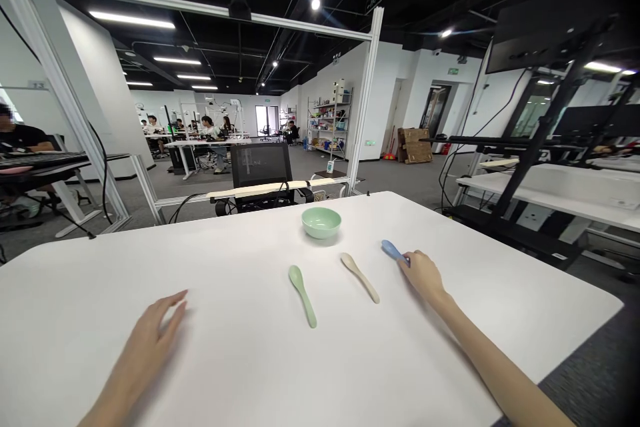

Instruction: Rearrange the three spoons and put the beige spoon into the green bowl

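My right hand (423,275) is closed around the handle of a blue spoon (394,251) at the right of the table; the spoon's bowl end points away to the left. Just left of it lies a beige spoon (361,276), and further left a light green spoon (303,296), both flat on the white surface. A pale green bowl (321,223) stands upright behind the spoons, its inside facing me. Over the left part of the table hovers my left hand (150,340), fingers apart, holding nothing and well away from the spoons.
The white table (240,347) has rounded corners. Behind its far edge are an aluminium frame (363,107) and a black mesh chair (261,163). A black monitor stand (530,140) rises beyond the right side. People sit at desks in the background.
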Motion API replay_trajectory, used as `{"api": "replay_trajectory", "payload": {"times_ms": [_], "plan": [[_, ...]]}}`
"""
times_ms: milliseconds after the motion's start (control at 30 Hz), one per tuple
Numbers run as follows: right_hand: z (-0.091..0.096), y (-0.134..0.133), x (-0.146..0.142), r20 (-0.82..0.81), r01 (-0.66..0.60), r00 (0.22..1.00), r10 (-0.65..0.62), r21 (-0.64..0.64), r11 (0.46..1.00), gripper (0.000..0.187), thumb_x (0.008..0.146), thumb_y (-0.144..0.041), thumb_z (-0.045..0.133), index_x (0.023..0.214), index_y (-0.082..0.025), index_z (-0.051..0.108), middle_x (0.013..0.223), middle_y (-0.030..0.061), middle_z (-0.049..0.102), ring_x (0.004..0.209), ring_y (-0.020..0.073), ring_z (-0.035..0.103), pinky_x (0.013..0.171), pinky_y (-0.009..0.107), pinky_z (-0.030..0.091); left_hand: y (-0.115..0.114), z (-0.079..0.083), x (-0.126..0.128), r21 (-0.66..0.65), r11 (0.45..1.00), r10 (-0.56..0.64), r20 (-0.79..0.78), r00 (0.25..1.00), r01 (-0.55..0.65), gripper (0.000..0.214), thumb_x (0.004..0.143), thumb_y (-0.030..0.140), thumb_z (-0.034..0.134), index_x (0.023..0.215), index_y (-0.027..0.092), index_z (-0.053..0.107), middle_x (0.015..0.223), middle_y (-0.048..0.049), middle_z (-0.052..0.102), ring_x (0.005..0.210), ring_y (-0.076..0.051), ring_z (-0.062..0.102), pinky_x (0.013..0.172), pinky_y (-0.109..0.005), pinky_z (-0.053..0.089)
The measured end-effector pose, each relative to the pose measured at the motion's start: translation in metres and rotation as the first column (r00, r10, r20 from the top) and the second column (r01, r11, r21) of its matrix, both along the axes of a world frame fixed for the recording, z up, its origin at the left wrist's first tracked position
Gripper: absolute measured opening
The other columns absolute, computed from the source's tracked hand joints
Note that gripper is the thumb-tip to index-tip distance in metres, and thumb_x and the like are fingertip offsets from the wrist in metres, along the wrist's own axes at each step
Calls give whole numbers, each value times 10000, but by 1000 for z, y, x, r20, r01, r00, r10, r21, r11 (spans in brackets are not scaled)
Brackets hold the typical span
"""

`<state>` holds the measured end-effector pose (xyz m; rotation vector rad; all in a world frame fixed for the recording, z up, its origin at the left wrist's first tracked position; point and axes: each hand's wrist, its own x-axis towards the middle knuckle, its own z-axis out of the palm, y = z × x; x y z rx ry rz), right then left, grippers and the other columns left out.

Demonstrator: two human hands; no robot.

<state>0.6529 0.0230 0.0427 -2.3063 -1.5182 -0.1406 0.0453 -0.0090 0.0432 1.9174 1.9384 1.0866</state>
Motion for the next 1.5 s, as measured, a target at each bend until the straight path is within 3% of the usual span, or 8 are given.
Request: {"api": "replay_trajectory", "payload": {"times_ms": [133, 267, 400, 567, 833, 1100, 1300, 1500], "plan": [[17, -13, -62, -222, -171, 945, 242, 298, 939, 318, 937, -383, 533, 1034, -172, 750, 1002, 126, 727, 858, 251, 674, 771, 343, 492, -10, 30, 109, -175, 963, -164, 227, 960, 206, 566, 846, 680, 475, 1070, 236, 744, 1016, -84, 807, 951, -261, 734, 870, -376, 583], [35, -33, -153, -378, -460, 731, 569, 344, 819, 261, 894, -431, 630, 971, -208, 742, 852, 59, 698, 712, 206, 606, 685, 332, 486, -10, 39, 193, -300, 844, -297, 427, 854, 444, 712, 817, 799, 426, 994, 194, 758, 957, -111, 797, 860, -247, 729, 806, -366, 550], [44, -49, -216, -458, -608, 579, 674, 309, 732, 178, 887, -376, 677, 847, -204, 696, 771, 17, 639, 673, 159, 540, 626, 286, 432, -3, 37, 223, -357, 771, -279, 555, 784, 527, 862, 711, 919, 437, 933, 146, 748, 982, -160, 792, 816, -261, 729, 737, -376, 521], [44, -52, -237, -512, -659, 529, 677, 255, 708, 251, 896, -440, 710, 844, -199, 663, 812, 4, 608, 679, 148, 527, 619, 278, 423, 0, 36, 212, -323, 814, -246, 562, 790, 483, 756, 731, 901, 457, 750, 188, 706, 823, -120, 774, 873, -265, 716, 772, -363, 518], [26, -46, -231, -279, -622, 752, 598, 1, 783, 420, 1029, -326, 513, 1399, -131, 544, 1205, 201, 679, 1079, 326, 677, 910, 420, 513, 13, 35, 179, -394, 828, -157, 521, 839, 400, 740, 674, 897, 528, 733, 178, 696, 783, -126, 765, 751, -244, 698, 697, -357, 476], [13, -35, -223, -366, -675, 658, 657, 100, 731, 502, 920, -108, 456, 1418, -129, 515, 1181, 159, 732, 1002, 250, 713, 865, 336, 508, 27, 20, 195, -450, 745, -256, 487, 835, 492, 732, 616, 946, 519, 538, 221, 584, 642, -104, 711, 632, -193, 616, 632, -342, 439], [20, -20, -130, -312, -473, 781, 541, 270, 838, 452, 947, -271, 449, 1371, -155, 554, 966, 90, 738, 811, 227, 668, 785, 337, 505, 43, 13, 219, -479, 708, -316, 442, 839, 519, 736, 656, 928, 509, 556, 205, 607, 649, -117, 729, 627, -191, 636, 626, -337, 455], [4, -9, -15, -209, -261, 925, 316, 255, 931, 453, 958, -306, 404, 1342, -132, 568, 927, 102, 722, 830, 248, 676, 813, 358, 500, 51, 10, 237, -516, 742, -304, 310, 901, 428, 684, 862, 797, 443, 550, 204, 582, 633, -121, 734, 634, -197, 673, 693, -344, 521]]}}
